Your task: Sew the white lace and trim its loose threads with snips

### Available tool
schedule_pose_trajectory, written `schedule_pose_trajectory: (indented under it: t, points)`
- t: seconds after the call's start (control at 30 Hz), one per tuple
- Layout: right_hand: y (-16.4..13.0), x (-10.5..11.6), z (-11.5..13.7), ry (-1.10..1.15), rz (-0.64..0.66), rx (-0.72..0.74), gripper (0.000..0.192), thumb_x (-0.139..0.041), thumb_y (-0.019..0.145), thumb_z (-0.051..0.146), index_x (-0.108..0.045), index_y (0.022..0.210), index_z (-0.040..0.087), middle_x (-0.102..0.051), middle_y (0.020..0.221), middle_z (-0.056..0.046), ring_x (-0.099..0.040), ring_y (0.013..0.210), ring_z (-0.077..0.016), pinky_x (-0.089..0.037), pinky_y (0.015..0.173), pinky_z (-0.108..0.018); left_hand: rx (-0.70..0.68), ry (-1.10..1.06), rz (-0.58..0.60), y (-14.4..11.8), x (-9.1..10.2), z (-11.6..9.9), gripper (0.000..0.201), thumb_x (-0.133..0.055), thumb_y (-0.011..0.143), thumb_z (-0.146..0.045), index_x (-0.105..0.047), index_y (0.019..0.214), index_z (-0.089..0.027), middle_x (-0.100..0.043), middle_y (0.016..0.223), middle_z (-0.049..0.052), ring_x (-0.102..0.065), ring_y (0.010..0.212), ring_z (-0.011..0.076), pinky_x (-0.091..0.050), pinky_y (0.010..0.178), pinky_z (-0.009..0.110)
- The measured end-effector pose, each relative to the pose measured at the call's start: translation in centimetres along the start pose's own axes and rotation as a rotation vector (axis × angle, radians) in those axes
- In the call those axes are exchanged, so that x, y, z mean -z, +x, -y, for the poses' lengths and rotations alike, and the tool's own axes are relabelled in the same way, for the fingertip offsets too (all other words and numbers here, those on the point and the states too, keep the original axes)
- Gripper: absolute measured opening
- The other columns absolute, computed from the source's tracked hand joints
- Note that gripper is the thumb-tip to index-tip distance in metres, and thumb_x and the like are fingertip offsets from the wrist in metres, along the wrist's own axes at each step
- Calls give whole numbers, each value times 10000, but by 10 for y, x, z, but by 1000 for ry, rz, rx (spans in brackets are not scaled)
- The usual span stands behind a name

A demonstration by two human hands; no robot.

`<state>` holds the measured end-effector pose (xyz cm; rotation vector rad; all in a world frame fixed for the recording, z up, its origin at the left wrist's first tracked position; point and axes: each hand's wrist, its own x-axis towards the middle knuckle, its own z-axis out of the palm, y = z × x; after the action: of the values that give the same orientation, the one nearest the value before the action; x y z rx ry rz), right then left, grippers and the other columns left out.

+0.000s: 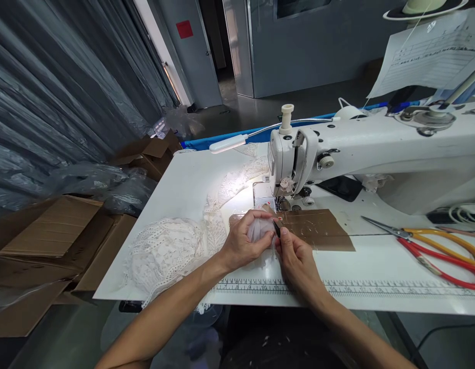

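Observation:
My left hand is closed on a bunch of sheer white fabric, pinched between thumb and fingers just in front of the sewing machine's needle area. In my right hand is a small dark pointed tool, perhaps snips or tweezers; most of it is hidden by the fingers. Its tip touches or nearly touches the fabric's right side. White lace lies heaped left of my hands and trails back toward the sewing machine. A brown sheet lies flat under the needle area and to the right.
Large scissors with red and orange handles lie at the right. A printed ruler strip runs along the front edge of the white table. A lamp lights the lace. Cardboard boxes stand at the left.

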<state>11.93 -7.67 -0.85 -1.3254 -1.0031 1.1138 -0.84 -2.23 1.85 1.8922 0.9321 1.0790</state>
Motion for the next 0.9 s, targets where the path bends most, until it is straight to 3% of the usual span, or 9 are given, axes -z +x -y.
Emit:
schedule_pose_trajectory:
  t: [0.37, 0.47, 0.53, 0.57, 0.63, 0.73, 0.8, 0.9]
  points:
    - [1, -4, -4, -2, -14, -1, 532, -429, 873, 667, -441, 612, 204, -411, 575, 33, -361, 530, -119, -343, 503, -237, 2, 38, 3, -1, 0, 1, 272, -653, 783, -151, -590, 1044, -196, -718, 1010, 49, -685, 924, 167, -555, 830, 304]
    - [-1, 10, 1, -47, 59, -66, 555, -354, 904, 664, -536, 681, 189, -424, 538, 29, -364, 469, -122, -331, 452, -245, 64, -14, 20, 0, 2, 1, 288, -662, 790, -177, -585, 1067, -198, -709, 1058, 68, -689, 930, 185, -570, 797, 318]
    - [0, 31, 3, -220, 112, -65, 589, -288, 934, 637, -609, 758, 176, -481, 542, 1, -431, 468, -149, -357, 447, -263, 124, -92, 42, 2, 5, 2, 314, -669, 795, -200, -575, 1095, -196, -689, 1130, 91, -690, 949, 204, -579, 775, 328]
    - [2, 44, 3, -375, 93, -8, 575, -299, 941, 614, -633, 783, 174, -540, 589, -30, -499, 521, -177, -396, 484, -283, 155, -140, 47, 4, 6, 2, 325, -673, 797, -212, -571, 1105, -190, -674, 1171, 104, -688, 965, 212, -581, 772, 332]
    - [6, 69, 3, -778, -70, 162, 505, -368, 931, 574, -667, 866, 172, -628, 745, -107, -587, 691, -266, -454, 579, -364, 222, -259, 40, 6, 8, 4, 331, -664, 813, -235, -563, 1122, -177, -640, 1243, 124, -680, 992, 218, -583, 770, 334]
    - [5, 81, 1, -1068, -286, 497, 369, -470, 915, 433, -661, 1056, 150, -600, 1087, -218, -546, 1021, -388, -469, 750, -520, 324, -476, -30, 10, 7, 7, 295, -628, 849, -277, -568, 1118, -169, -628, 1270, 130, -679, 997, 214, -583, 781, 341]
    - [-6, 66, 0, -955, -178, 666, 275, -470, 925, 296, -636, 1090, 151, -581, 1121, -207, -546, 1055, -345, -487, 813, -502, 369, -607, -101, 13, 5, 8, 264, -595, 876, -322, -587, 1089, -166, -650, 1240, 124, -677, 1015, 220, -573, 821, 357]
    - [-31, 16, -2, -690, 273, 761, 235, -422, 917, 127, -609, 1053, 167, -623, 1035, -143, -614, 856, -215, -541, 728, -345, 397, -713, -188, 16, 5, 6, 304, -547, 902, -413, -613, 1044, -153, -667, 1213, 126, -657, 1075, 245, -547, 889, 389]
